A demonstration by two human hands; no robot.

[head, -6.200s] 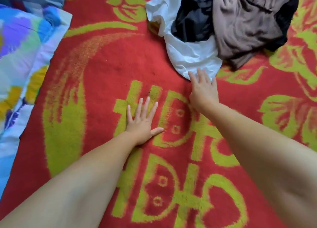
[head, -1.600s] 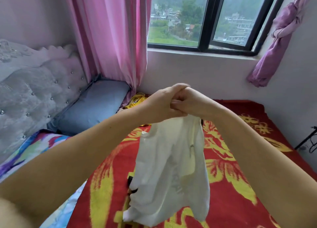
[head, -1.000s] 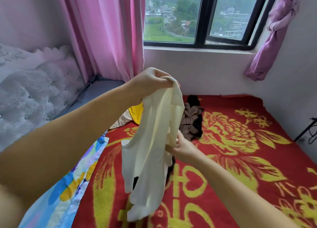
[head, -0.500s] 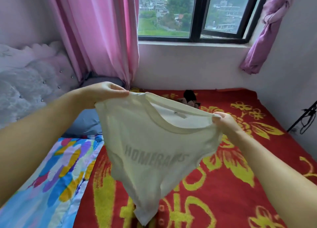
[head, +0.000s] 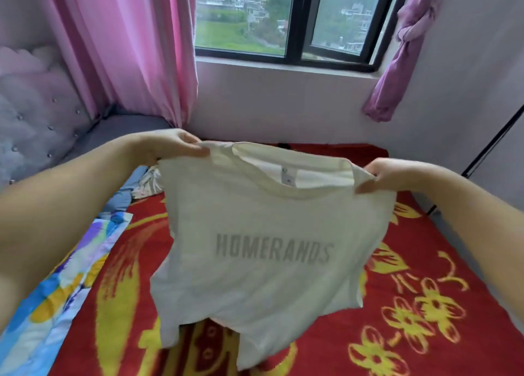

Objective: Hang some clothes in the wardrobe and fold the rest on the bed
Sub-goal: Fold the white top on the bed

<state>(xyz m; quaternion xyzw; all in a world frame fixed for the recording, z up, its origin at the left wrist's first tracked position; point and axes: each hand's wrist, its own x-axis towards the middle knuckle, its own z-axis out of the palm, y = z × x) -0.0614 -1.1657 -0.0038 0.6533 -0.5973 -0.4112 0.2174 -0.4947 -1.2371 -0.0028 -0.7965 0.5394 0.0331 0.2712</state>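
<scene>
From the camera on your head, you hold a cream T-shirt (head: 266, 234) up in the air in front of you, over the bed. Your left hand (head: 173, 144) pinches one shoulder of the shirt, with the thumb on the near side and the fingers curled over the top edge. Your right hand (head: 388, 174) pinches the other shoulder the same way. The shirt is spread wide between your two hands. Its neck hole is at the top, and a small tag (head: 284, 174) shows inside the collar. Grey letters across the chest read HOMERANDS. The bottom of the shirt hangs loose and crumpled, low over the red blanket (head: 411, 305), and you cannot tell if it touches the blanket. The blanket has big yellow flowers and shapes on it and covers most of the bed. On your left, beside the blanket, lies a bright sheet (head: 65, 276) with blue, yellow and purple patches. Some other cloth (head: 147, 181) sits just behind the shirt's left edge, mostly hidden. Farther left is a soft grey headboard (head: 37, 115) with shiny buttons. A pink curtain (head: 127, 47) hangs next to the window (head: 283, 18), and a purple curtain (head: 397, 55) is tied in a knot on the right side. Outside the window you see green hills and houses.
</scene>
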